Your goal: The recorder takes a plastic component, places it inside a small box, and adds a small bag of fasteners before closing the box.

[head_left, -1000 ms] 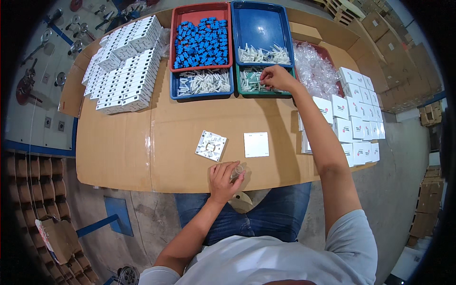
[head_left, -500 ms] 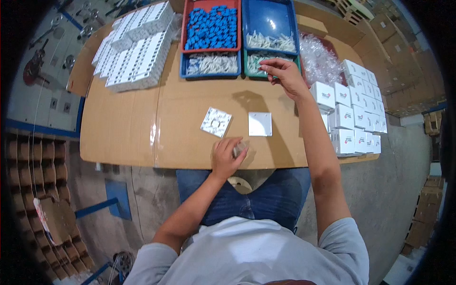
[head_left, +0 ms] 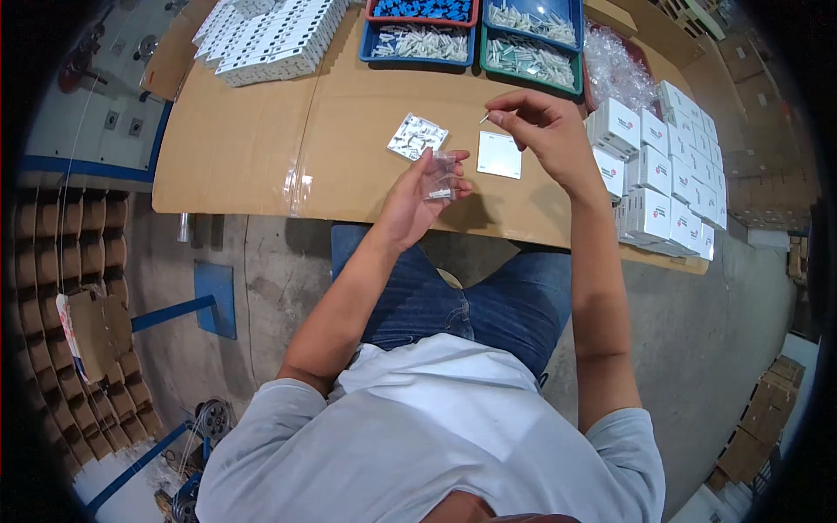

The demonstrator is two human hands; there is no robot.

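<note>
My left hand (head_left: 408, 199), palm turned up, holds a small clear plastic bag (head_left: 440, 181) between thumb and fingers. A few small white pieces lie at the bottom of the bag. To its right and a little higher, my right hand (head_left: 551, 139) pinches a small slim pale piece (head_left: 485, 119) between thumb and fingertips; its exact kind is too small to make out. Just beyond the bag lies a white square plate with cut-outs and fittings (head_left: 417, 137). A plain white square plate (head_left: 500, 155) rests below my right hand's fingertips.
At the back stand a red tray of blue parts (head_left: 422, 10), and blue (head_left: 418, 59) and green (head_left: 530, 77) trays of small pale pieces. Clear bags (head_left: 617, 70) fill a bin at right. White boxes (head_left: 649, 213) are stacked near the right edge, white units (head_left: 270, 52) at far left.
My right hand has come back from the green tray toward me with the slim piece. The left hand has turned palm up, bringing the bag into sight. The whole view has shifted.
</note>
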